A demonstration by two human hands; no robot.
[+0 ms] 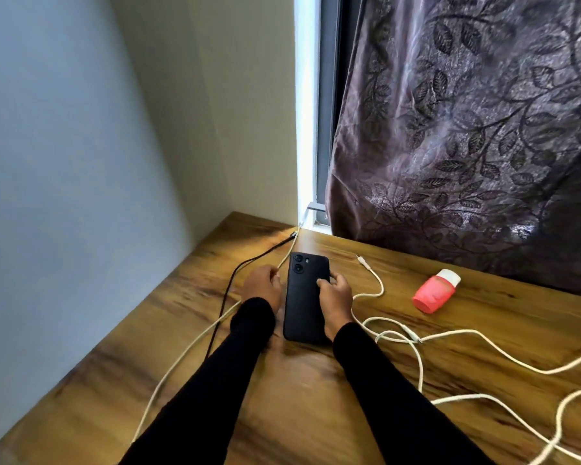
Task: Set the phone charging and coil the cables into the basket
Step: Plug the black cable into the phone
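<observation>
Between your two hands, at the centre of the wooden table, the black phone lies face down with its camera end pointing to twelve o'clock. Your right hand grips the phone's three o'clock edge, thumb on its back; your left hand is curled at its nine o'clock side, seemingly pinching the cream cable that runs toward the far corner, though the plug itself is hidden. To do this well, hold the phone steady, find its port, probably at the six o'clock end, and push the plug in square, not at an angle. A black cable runs beside the cream one; don't confuse them. Loose white cable sprawls at four o'clock, still to be coiled. A pink container lies at two o'clock below a patterned curtain; a pale wall closes nine o'clock. No basket shows.
</observation>
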